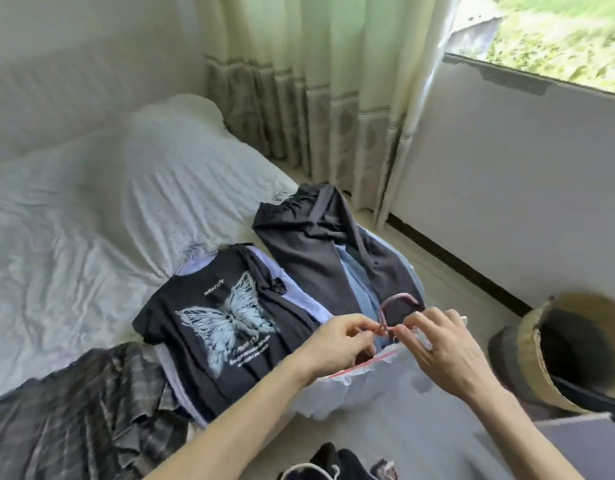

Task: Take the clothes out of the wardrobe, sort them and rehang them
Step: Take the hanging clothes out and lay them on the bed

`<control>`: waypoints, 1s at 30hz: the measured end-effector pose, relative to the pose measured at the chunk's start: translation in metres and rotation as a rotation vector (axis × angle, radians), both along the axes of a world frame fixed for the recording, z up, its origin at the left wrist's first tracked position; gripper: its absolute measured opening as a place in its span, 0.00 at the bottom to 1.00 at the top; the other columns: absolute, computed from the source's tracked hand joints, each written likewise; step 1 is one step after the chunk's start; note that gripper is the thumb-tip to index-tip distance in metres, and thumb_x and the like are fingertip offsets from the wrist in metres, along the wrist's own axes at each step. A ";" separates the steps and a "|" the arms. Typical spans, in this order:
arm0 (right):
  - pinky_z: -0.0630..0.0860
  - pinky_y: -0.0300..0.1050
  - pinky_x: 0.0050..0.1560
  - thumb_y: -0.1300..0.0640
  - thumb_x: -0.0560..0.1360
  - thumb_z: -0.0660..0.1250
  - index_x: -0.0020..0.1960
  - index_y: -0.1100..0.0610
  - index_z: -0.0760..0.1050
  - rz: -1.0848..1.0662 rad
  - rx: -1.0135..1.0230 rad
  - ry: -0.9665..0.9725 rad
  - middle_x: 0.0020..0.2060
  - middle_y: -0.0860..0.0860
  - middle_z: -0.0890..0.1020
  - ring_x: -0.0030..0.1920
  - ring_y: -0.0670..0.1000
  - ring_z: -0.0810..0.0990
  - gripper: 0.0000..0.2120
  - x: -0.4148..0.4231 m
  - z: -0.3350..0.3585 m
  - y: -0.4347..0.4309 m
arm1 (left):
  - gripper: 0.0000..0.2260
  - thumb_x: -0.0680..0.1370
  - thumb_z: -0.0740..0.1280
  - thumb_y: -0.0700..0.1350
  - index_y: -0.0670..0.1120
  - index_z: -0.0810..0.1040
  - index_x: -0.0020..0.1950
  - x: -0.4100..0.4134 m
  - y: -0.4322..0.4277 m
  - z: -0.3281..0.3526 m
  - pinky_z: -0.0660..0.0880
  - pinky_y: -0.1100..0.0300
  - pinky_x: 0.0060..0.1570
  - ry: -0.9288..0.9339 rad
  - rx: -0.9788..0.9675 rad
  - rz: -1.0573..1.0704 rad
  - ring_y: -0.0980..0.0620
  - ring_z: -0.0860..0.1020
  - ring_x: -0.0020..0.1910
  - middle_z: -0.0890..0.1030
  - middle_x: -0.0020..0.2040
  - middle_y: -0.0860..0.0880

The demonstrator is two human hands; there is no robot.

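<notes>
Together, left hand [337, 344] and right hand [444, 348] pinch pink hanger [399, 296] neck above white garment [385, 396] collar; butterfly T-shirt [223, 317] lies beside on bed [74, 237].

A black butterfly T-shirt [226, 317] is laid flat between dark grey trousers [309, 244] and a plaid skirt [81, 403]; a pink hanger [398, 301] is held at the frilled neckline of a white garment [385, 400].

Daylight from window [558, 39]; soft, perhaps motion-blurred.
</notes>
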State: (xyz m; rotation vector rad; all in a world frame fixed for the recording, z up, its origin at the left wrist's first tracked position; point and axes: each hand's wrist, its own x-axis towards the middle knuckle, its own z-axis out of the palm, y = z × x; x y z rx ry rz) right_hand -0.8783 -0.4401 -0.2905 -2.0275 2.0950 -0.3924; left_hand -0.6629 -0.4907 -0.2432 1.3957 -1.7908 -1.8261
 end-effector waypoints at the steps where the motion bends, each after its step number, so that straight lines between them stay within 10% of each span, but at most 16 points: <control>1: 0.73 0.44 0.43 0.30 0.79 0.46 0.49 0.44 0.78 0.055 -0.041 -0.003 0.46 0.44 0.77 0.44 0.48 0.69 0.27 0.010 0.002 -0.011 | 0.09 0.82 0.62 0.44 0.51 0.81 0.57 0.013 0.001 0.004 0.69 0.67 0.33 0.007 -0.016 0.056 0.60 0.71 0.27 0.80 0.38 0.55; 10: 0.70 0.39 0.51 0.27 0.75 0.55 0.53 0.41 0.78 0.472 -0.102 -0.062 0.48 0.37 0.79 0.50 0.45 0.70 0.23 0.090 0.034 -0.082 | 0.11 0.82 0.66 0.42 0.48 0.81 0.62 0.113 0.038 0.043 0.59 0.68 0.24 0.025 -0.073 0.420 0.61 0.63 0.23 0.72 0.34 0.52; 15: 0.73 0.52 0.59 0.24 0.75 0.46 0.56 0.40 0.78 0.655 -0.009 -0.146 0.52 0.38 0.81 0.59 0.50 0.74 0.31 0.128 0.031 -0.096 | 0.07 0.80 0.68 0.39 0.41 0.82 0.56 0.167 0.077 0.074 0.60 0.73 0.24 -0.014 -0.103 0.623 0.63 0.67 0.22 0.73 0.28 0.58; 30: 0.66 0.48 0.36 0.33 0.77 0.53 0.38 0.48 0.60 0.910 0.217 -0.242 0.26 0.46 0.71 0.30 0.49 0.68 0.20 0.341 0.042 -0.054 | 0.08 0.77 0.71 0.48 0.49 0.85 0.55 0.400 0.177 0.139 0.61 0.68 0.26 -0.268 -0.306 0.952 0.59 0.67 0.26 0.82 0.36 0.49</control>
